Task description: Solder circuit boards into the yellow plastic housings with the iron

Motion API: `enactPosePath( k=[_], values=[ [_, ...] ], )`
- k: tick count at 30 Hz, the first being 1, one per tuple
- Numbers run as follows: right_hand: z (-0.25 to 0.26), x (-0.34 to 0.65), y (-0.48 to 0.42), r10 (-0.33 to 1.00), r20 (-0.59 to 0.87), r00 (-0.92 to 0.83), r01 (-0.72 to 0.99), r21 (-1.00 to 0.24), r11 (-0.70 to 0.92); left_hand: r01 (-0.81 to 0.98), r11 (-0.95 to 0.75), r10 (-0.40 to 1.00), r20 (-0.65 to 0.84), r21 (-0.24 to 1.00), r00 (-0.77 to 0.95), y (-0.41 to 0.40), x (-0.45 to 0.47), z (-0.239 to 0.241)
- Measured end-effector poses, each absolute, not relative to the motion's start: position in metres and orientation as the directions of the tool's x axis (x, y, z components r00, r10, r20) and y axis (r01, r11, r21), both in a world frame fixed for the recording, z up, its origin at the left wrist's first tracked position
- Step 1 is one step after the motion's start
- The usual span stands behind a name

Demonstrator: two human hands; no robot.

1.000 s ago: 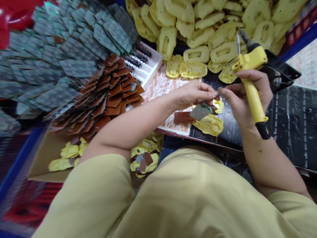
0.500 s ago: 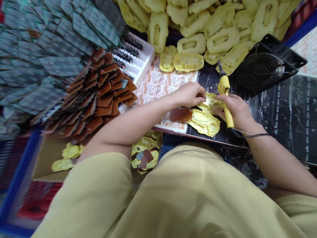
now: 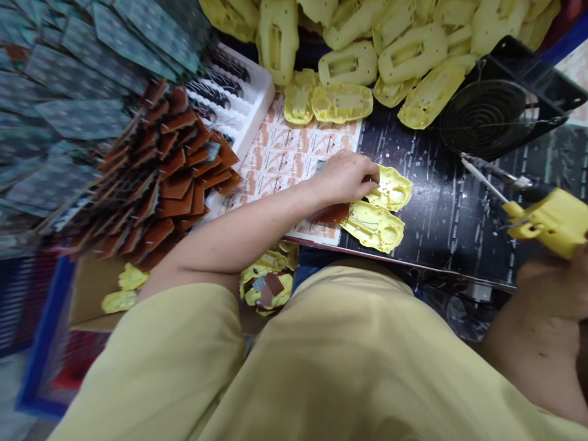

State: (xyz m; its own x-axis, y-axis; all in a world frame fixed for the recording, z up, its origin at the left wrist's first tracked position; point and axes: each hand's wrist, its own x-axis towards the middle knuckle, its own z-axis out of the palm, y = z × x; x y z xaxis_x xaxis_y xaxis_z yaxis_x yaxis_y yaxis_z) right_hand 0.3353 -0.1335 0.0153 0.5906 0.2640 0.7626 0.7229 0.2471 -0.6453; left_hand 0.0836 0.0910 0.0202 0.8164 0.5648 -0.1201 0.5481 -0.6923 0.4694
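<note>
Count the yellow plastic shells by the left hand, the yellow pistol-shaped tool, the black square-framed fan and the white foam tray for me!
Yellow plastic shells by the left hand: 2
Yellow pistol-shaped tool: 1
Black square-framed fan: 1
White foam tray: 1
Total: 5

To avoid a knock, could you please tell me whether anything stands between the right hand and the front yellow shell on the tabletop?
Nothing visible does: black tabletop lies between the right hand, which holds a yellow tool, and the front yellow shell. The black fan stands farther back.
</note>
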Motion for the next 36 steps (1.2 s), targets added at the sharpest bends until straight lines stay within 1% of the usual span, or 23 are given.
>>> enactPosePath(
  k=[1, 2, 3, 4, 5, 6, 8, 9, 11, 13, 15, 17, 19, 23, 24, 28, 32, 34, 36],
  values=[
    [0.011, 0.342, -0.131, 0.259, 0.691, 0.675, 0.615, -0.72, 0.321, 0.545, -0.695, 0.562, -0.118, 0.469, 0.819, 0.091, 0.084, 0.02],
    [0.006, 0.349, -0.129, 0.37, 0.553, 0.746, 0.435, -0.826, 0.357, 0.538, -0.697, 0.559, -0.11, 0.475, 0.822, 0.09, 0.084, 0.021],
    [0.002, 0.356, -0.128, 0.441, 0.441, 0.782, 0.274, -0.878, 0.392, 0.529, -0.695, 0.557, -0.1, 0.486, 0.824, 0.09, 0.084, 0.021],
    [-0.002, 0.361, -0.127, 0.518, 0.334, 0.788, 0.131, -0.912, 0.388, 0.522, -0.69, 0.557, -0.092, 0.502, 0.825, 0.089, 0.084, 0.02],
    [-0.005, 0.363, -0.125, 0.559, 0.268, 0.784, 0.047, -0.925, 0.378, 0.517, -0.68, 0.559, -0.088, 0.52, 0.824, 0.089, 0.084, 0.02],
    [-0.007, 0.363, -0.124, 0.558, 0.248, 0.792, 0.021, -0.924, 0.381, 0.516, -0.666, 0.565, -0.088, 0.539, 0.821, 0.088, 0.084, 0.02],
    [-0.01, 0.352, -0.121, 0.525, 0.282, 0.803, 0.084, -0.926, 0.369, 0.524, -0.635, 0.582, -0.094, 0.568, 0.808, 0.087, 0.085, 0.02],
    [-0.011, 0.342, -0.12, 0.491, 0.34, 0.802, 0.16, -0.914, 0.372, 0.531, -0.621, 0.592, -0.1, 0.577, 0.8, 0.087, 0.085, 0.02],
    [-0.012, 0.322, -0.12, 0.429, 0.523, 0.736, 0.391, -0.846, 0.362, 0.547, -0.599, 0.608, -0.112, 0.585, 0.786, 0.086, 0.085, 0.021],
    [-0.012, 0.306, -0.125, 0.46, 0.678, 0.574, 0.613, -0.728, 0.308, 0.559, -0.589, 0.613, -0.128, 0.584, 0.78, 0.086, 0.086, 0.022],
    [-0.012, 0.297, -0.13, 0.537, 0.761, 0.364, 0.745, -0.584, 0.322, 0.565, -0.589, 0.612, -0.137, 0.578, 0.779, 0.086, 0.087, 0.024],
    [-0.011, 0.296, -0.135, 0.603, 0.778, 0.179, 0.783, -0.483, 0.391, 0.564, -0.601, 0.6, -0.146, 0.567, 0.786, 0.087, 0.087, 0.025],
    [-0.01, 0.297, -0.137, 0.643, 0.761, 0.083, 0.799, -0.437, 0.414, 0.558, -0.613, 0.586, -0.151, 0.559, 0.796, 0.088, 0.088, 0.026],
    [-0.008, 0.297, -0.139, 0.704, 0.705, 0.085, 0.893, -0.368, 0.26, 0.537, -0.629, 0.574, -0.129, 0.562, 0.809, 0.09, 0.088, 0.024],
    [-0.009, 0.297, -0.139, 0.703, 0.706, 0.085, 0.9, -0.356, 0.25, 0.534, -0.631, 0.574, -0.125, 0.562, 0.809, 0.09, 0.088, 0.024],
    [-0.014, 0.295, -0.138, 0.663, 0.746, 0.061, 0.869, -0.366, 0.333, 0.558, -0.625, 0.579, -0.155, 0.546, 0.8, 0.09, 0.09, 0.026],
    [-0.013, 0.295, -0.136, 0.714, 0.699, 0.048, 0.865, -0.386, 0.32, 0.583, -0.623, 0.583, -0.187, 0.522, 0.79, 0.089, 0.093, 0.03],
    [-0.01, 0.295, -0.134, 0.711, 0.703, 0.001, 0.864, -0.358, 0.353, 0.58, -0.628, 0.582, -0.181, 0.519, 0.793, 0.089, 0.093, 0.029],
    [-0.007, 0.295, -0.132, 0.688, 0.723, -0.065, 0.866, -0.302, 0.399, 0.566, -0.635, 0.575, -0.167, 0.525, 0.801, 0.09, 0.093, 0.027]
  ],
)
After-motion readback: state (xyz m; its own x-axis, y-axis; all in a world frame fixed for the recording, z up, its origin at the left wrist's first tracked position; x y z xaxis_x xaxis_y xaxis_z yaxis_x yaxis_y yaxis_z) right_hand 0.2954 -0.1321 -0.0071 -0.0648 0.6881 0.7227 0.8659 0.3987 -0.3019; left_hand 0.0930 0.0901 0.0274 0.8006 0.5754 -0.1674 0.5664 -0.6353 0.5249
